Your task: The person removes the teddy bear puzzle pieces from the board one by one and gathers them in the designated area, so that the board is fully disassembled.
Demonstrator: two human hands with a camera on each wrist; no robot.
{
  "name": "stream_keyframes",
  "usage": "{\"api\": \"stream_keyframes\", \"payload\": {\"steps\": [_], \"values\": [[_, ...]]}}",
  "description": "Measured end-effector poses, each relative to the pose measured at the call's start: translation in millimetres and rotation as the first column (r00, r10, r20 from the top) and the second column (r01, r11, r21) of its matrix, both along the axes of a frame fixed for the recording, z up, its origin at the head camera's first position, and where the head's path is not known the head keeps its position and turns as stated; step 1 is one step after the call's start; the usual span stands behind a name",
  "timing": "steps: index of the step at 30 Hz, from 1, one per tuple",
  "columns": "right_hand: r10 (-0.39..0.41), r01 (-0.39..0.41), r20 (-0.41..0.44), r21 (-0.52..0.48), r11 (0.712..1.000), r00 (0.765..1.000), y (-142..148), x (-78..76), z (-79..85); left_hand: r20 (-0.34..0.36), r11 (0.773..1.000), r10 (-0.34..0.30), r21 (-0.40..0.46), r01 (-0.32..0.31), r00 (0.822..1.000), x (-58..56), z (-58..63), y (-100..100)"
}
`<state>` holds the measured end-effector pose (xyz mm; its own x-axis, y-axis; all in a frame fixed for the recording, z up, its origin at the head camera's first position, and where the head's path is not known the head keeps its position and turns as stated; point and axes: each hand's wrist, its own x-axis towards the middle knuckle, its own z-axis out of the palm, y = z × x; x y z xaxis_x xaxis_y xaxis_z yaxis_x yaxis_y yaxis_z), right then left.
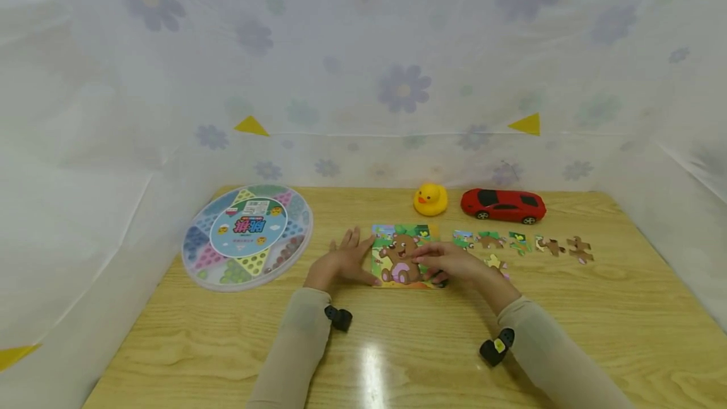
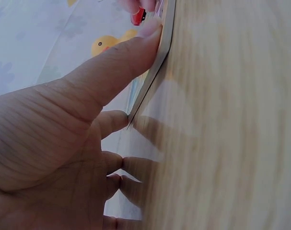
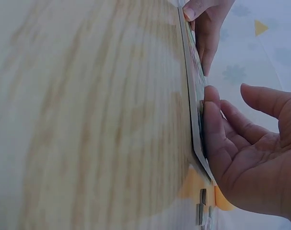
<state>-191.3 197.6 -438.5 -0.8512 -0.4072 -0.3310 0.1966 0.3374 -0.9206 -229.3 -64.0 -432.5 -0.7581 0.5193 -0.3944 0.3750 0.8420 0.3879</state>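
A jigsaw puzzle board (image 1: 389, 279) with a brown bear picture lies flat on the table. My left hand (image 1: 342, 260) rests at its left side, fingers spread. In the left wrist view the straight thumb (image 2: 121, 62) presses on the board's near edge, and the index fingertip touches its corner. Over the right part of the board is my right hand (image 1: 454, 262). The right wrist view shows its fingers (image 3: 215, 129) bent loosely down on the board's surface, the thumb standing away from them and nothing gripped. Part of the picture is hidden under this hand.
Several loose puzzle pieces (image 1: 549, 245) lie right of the board, one (image 1: 496, 264) close beside the right wrist. A yellow rubber duck (image 1: 430, 199) and a red toy car (image 1: 503, 206) stand behind. At the left lies a round Chinese checkers set (image 1: 247, 238). A flowered curtain (image 1: 363, 81) encloses the table.
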Motion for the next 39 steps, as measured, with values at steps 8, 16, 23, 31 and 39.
{"api": "stream_keyframes", "payload": {"steps": [8,16,23,31,39], "values": [[-0.027,0.027,0.016,0.014,1.0,1.0,-2.7,0.4,1.0,0.006,1.0,0.006,-0.002,-0.006,1.0,-0.2,0.6,-0.1],[-0.038,0.038,0.005,0.023,0.999,0.999,-3.4,1.3,-0.7,0.005,1.0,0.008,-0.011,-0.008,1.0,-0.7,-0.5,1.0],[-0.028,0.028,-0.022,0.004,1.0,0.999,-4.2,-0.2,-2.8,0.005,1.0,-0.002,-0.021,0.002,1.0,-1.2,-1.3,1.2],[0.005,-0.005,-0.034,-0.015,1.0,0.999,-6.7,-6.2,-8.2,0.005,1.0,-0.007,-0.022,0.007,1.0,-0.5,0.1,0.5],[-0.016,0.016,-0.025,0.001,1.0,1.0,-5.0,-7.5,-6.7,-0.003,1.0,-0.008,-0.024,0.008,1.0,-0.7,-0.3,0.5]]}}
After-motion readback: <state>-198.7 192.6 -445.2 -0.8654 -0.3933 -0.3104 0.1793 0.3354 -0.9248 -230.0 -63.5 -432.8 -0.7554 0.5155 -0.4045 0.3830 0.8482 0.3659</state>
